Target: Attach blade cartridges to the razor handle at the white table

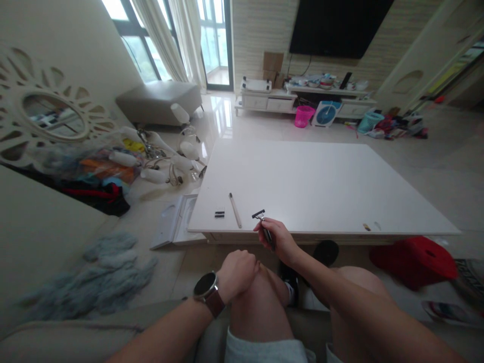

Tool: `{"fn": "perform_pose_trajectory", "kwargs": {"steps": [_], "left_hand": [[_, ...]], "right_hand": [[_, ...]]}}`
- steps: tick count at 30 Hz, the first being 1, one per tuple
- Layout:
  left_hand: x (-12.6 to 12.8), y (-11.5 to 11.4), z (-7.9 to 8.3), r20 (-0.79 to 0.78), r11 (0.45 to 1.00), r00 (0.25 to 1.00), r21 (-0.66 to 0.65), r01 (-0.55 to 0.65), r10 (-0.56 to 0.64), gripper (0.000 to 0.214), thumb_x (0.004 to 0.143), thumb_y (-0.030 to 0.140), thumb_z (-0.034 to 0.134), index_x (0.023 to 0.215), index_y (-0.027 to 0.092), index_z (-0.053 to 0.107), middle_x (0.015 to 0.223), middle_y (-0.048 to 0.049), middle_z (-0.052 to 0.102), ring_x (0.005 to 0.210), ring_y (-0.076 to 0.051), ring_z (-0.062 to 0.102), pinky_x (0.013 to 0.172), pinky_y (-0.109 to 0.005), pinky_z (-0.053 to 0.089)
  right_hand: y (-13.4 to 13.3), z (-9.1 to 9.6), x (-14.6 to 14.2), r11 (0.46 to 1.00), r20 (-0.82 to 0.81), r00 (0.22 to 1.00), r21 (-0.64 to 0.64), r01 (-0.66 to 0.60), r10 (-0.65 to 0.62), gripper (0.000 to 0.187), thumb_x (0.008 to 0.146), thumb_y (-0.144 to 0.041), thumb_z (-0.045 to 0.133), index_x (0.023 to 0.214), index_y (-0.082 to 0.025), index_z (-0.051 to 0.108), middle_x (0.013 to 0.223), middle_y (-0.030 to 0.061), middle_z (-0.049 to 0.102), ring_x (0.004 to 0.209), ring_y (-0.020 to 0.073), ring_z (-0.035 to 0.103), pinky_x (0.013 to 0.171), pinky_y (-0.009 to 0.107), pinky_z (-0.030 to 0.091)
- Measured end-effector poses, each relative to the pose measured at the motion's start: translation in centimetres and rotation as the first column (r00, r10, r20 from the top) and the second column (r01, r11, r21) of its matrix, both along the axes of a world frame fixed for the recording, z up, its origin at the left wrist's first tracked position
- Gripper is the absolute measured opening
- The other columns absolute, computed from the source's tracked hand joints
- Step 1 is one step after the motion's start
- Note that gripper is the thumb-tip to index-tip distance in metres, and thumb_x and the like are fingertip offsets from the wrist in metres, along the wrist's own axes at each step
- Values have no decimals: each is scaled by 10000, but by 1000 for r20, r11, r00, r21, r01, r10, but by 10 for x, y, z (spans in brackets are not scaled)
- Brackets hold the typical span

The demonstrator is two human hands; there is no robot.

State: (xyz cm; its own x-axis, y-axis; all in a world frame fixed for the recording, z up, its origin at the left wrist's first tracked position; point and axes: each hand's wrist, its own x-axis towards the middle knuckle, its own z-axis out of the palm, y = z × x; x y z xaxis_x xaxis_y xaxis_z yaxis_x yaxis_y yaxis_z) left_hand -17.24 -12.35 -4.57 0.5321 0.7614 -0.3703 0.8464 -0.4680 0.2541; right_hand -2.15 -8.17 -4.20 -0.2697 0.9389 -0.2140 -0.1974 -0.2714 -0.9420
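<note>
A razor with a dark handle is held in my right hand, its fingers closed round the handle and its head pointing up and left, over the front edge of the white table. My left hand, with a watch on the wrist, rests on my knee with its fingers curled in and nothing visible in them. On the table, left of the razor, lies a toothbrush with a pale handle. Beside it is a small clear pack with dark strips, perhaps razor cartridges.
Near the table's front right lie a small coloured piece and a clear curved piece. A red stool-like object stands at right. An open white box and a chandelier are on the floor at left.
</note>
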Motion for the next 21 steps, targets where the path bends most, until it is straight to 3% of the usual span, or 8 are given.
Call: {"fn": "perform_pose_trajectory", "kwargs": {"steps": [21], "left_hand": [[0, -1, -1, -13, 999, 999, 4, 36, -36, 432, 1008, 291, 362, 923, 135, 755, 922, -166, 736, 875, -334, 710, 782, -472, 569]], "right_hand": [[-3, 4, -1, 1000, 3, 1000, -13, -25, 25, 294, 841, -422, 559, 793, -151, 663, 570, -13, 559, 436, 89, 455, 400, 205, 305]]}}
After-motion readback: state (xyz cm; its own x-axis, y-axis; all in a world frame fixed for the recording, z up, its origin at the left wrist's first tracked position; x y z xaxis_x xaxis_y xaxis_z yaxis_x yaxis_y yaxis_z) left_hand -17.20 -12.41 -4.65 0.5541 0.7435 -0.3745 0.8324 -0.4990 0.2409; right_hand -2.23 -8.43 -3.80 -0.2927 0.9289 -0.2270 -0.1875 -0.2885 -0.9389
